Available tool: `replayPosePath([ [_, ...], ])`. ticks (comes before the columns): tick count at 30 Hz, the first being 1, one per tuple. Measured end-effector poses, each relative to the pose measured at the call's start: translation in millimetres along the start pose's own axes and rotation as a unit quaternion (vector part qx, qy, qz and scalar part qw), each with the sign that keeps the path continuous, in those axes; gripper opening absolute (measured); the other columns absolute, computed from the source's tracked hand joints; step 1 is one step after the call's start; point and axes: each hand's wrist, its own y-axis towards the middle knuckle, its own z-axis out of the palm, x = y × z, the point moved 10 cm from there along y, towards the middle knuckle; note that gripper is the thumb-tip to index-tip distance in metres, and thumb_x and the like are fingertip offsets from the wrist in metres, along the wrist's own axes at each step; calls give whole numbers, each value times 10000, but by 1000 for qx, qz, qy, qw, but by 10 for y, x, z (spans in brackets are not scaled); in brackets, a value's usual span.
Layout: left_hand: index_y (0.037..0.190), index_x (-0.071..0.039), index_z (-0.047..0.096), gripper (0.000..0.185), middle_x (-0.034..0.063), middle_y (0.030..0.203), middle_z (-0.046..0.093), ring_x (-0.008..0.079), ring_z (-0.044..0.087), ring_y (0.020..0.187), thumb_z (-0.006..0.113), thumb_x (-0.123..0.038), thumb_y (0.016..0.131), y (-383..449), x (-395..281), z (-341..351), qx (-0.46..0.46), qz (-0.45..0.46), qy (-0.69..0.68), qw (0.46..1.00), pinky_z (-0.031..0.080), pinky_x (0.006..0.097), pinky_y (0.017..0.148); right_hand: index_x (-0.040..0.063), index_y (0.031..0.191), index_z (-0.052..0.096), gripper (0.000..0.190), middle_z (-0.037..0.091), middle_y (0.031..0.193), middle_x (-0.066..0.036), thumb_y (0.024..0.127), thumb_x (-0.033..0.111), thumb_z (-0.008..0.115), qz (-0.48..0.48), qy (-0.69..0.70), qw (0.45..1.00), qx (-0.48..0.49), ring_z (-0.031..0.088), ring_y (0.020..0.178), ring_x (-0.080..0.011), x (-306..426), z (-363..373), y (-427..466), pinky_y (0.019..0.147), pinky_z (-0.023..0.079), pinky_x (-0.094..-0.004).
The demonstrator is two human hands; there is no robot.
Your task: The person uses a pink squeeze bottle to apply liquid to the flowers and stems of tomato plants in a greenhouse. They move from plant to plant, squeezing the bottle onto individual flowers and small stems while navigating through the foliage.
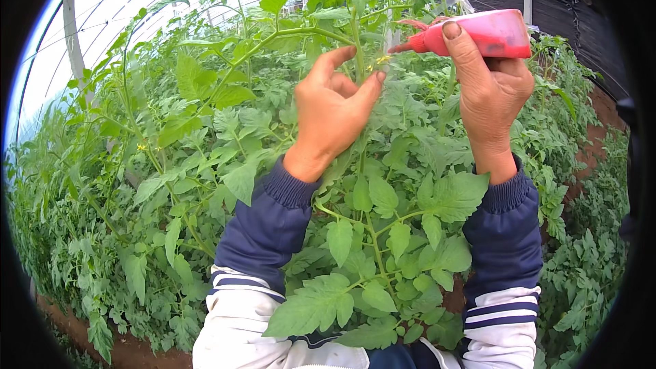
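Note:
A plastic squeeze bottle (487, 35) with red liquid lies nearly level in my right hand (489, 77), thumb on its near side and fingers beneath. Its narrow nozzle points left, right by a small cluster of yellow tomato flowers (378, 62). Around the upright tomato stem (357, 46) curves my left hand (333, 100), its index finger left of the stem and its thumb tip just under the flowers. Whether the left fingers touch the stem or the flower stalk I cannot tell. Reddish string is tied near the bottle's nozzle.
Dense tomato plants (246, 128) stand all around, some leaves rising between my forearms. A long side branch (230, 69) arches to the left. Posts (73, 41) and curved greenhouse ribs stand behind. Dark sheeting (564, 20) hangs at the right, above bare soil (597, 128).

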Motion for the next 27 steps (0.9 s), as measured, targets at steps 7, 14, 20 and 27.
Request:
replayPosePath([
  [7,1026,61,671,201,-27,652,628,-8,506,573,758,-70,900,-10,15,1,-24,18,-2,1000,354,175,499,-22,954,748,139,746,817,-45,931,114,735,10,101,995,19,631,706,-58,-57,226,-71,639,490,-204],
  [14,1004,64,671,161,-20,668,642,-4,524,578,736,-53,915,-15,24,-11,-22,21,-13,999,369,175,501,-23,938,752,144,750,828,-42,926,120,745,31,55,998,19,629,702,-54,-80,239,-111,635,494,-209],
  [20,995,64,673,153,-13,673,649,-2,533,576,732,-54,918,-25,49,-3,-21,10,-17,1000,380,177,501,-22,955,756,137,754,833,-43,925,111,740,42,37,998,17,640,714,-56,-129,233,-133,644,502,-212],
  [27,1005,67,670,172,-13,666,646,2,530,572,742,-57,910,-32,83,8,-13,10,-16,1000,379,180,503,-30,924,738,100,761,833,-61,915,70,734,25,62,998,0,682,718,-81,-109,222,-111,659,533,-223],
])
